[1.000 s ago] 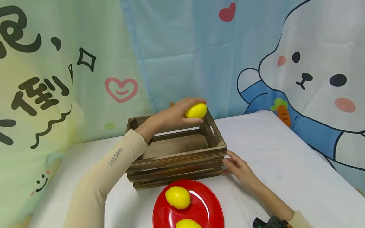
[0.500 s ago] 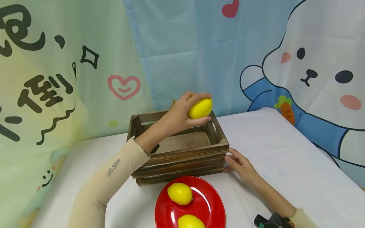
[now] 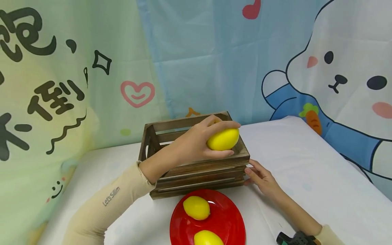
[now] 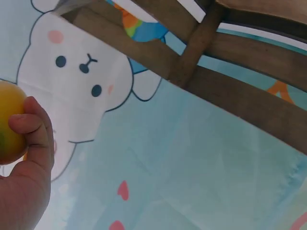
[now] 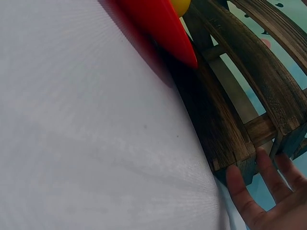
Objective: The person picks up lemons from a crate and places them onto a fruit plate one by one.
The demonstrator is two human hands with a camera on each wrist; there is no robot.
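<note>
My left hand (image 3: pixel 196 141) grips a yellow lemon (image 3: pixel 223 140), fingers over its top and thumb below. It overlaps the right part of a brown slatted wooden crate (image 3: pixel 199 175), hiding much of the inside. In the left wrist view the held lemon (image 4: pixel 10 122) is cut off at the edge, with curled fingers against it. At the crate's near right corner, my right hand (image 3: pixel 263 180) rests its fingertips on the wood. The right wrist view shows those fingers (image 5: pixel 271 179) fairly straight and spread against the slat ends.
In front of the crate, a red plate (image 3: pixel 229 221) bears two more lemons, one farther back (image 3: pixel 196 208) and one (image 3: pixel 209 239) cut by the frame's bottom. A white cloth (image 3: pixel 275 146) covers the table. Behind hangs a printed cartoon curtain (image 3: pixel 190 68).
With the lemon in its grip, my left hand rises slightly, then comes lower and to the right over the crate. My right hand stays at the crate's corner. The view shifts a little.
</note>
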